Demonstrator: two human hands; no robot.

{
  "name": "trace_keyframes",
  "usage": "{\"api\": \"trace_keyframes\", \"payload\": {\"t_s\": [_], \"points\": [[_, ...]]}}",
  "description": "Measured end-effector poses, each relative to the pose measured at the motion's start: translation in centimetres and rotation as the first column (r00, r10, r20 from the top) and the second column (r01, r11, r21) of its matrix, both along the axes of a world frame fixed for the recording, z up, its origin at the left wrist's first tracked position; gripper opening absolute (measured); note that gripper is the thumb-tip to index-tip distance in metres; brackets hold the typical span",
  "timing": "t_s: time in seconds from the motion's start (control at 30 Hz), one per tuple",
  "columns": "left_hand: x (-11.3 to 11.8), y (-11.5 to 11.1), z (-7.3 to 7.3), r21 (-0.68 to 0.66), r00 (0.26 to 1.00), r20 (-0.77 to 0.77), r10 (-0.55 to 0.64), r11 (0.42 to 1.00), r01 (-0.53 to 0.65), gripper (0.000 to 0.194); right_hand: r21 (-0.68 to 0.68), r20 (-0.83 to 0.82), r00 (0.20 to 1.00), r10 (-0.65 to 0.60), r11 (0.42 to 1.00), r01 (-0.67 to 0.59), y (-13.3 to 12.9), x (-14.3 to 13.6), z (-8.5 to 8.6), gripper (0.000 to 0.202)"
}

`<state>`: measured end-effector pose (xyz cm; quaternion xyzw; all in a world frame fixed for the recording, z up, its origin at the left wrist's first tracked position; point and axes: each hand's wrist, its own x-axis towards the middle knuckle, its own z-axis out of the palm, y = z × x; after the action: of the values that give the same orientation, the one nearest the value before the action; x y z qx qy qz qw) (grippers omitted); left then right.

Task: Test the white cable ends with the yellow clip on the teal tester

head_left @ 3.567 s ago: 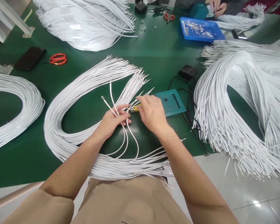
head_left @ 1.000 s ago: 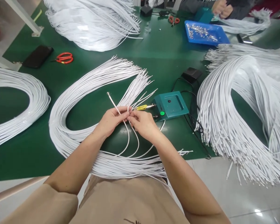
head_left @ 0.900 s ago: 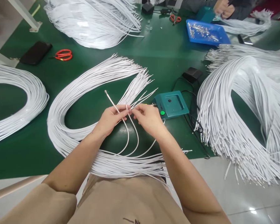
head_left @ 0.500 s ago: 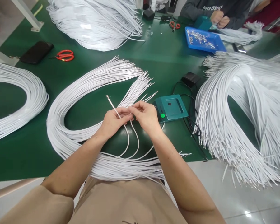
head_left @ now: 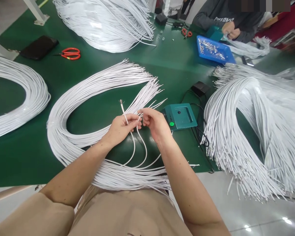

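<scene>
My left hand point(head_left: 124, 127) is closed on white cables. One white cable point(head_left: 124, 111) passes through its fingers, its stripped metallic end pointing up and away. A second white cable point(head_left: 142, 137) loops up from below into the left thumb and fingertips. My right hand point(head_left: 156, 123) has its fingertips pinched at the dark, bare tip of that second cable, close to the left fingertips. Behind and below both hands lies a curved bundle of white cables point(head_left: 61, 114) on the green table point(head_left: 98, 113). Just right of my right hand sits a small green device point(head_left: 180, 116) with a lit green button.
Further cable bundles lie at the left point(head_left: 36, 88), the back point(head_left: 108, 26) and the right point(head_left: 238, 131). Red-handled scissors point(head_left: 70, 53) rest by a black case point(head_left: 39, 47). A blue tray point(head_left: 215, 49) of small metal parts stands near a co-worker's hands point(head_left: 231, 30).
My right hand has shifted slightly and turned, its fingers now arched at the cable's tip. The cable end above my left hand stands more upright. The view has tilted a little.
</scene>
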<state>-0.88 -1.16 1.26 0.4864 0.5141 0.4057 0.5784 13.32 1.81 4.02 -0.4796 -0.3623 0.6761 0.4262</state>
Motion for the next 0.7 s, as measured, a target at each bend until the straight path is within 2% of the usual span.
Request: {"api": "trace_keyframes", "payload": {"t_s": [0.07, 0.23, 0.47, 0.7], "points": [[0.0, 0.0, 0.0, 0.0, 1.0, -0.008, -0.014, 1.0, 0.014, 0.031, 0.009, 0.006, 0.999, 0.031, 0.999, -0.032, 0.4, -0.2, 0.3, 0.017], [0.0, -0.1, 0.1, 0.028, 0.998, -0.01, -0.056, 0.998, 0.056, 0.033, -0.069, 0.003, 0.993, 0.115, 0.991, -0.114, 0.3, -0.4, 0.4, 0.021], [-0.1, -0.1, -0.3, 0.017, 0.999, -0.023, -0.041, 0.999, 0.041, 0.035, -0.152, -0.224, 0.966, 0.125, 0.975, -0.162, -0.4, 0.6, -0.7, 0.034], [-0.2, 0.0, -0.5, 0.006, 0.999, -0.022, -0.025, 1.0, 0.025, 0.033, -0.177, -0.286, 0.955, 0.073, 0.976, -0.127, -0.9, 0.8, -0.9, 0.036]]}}
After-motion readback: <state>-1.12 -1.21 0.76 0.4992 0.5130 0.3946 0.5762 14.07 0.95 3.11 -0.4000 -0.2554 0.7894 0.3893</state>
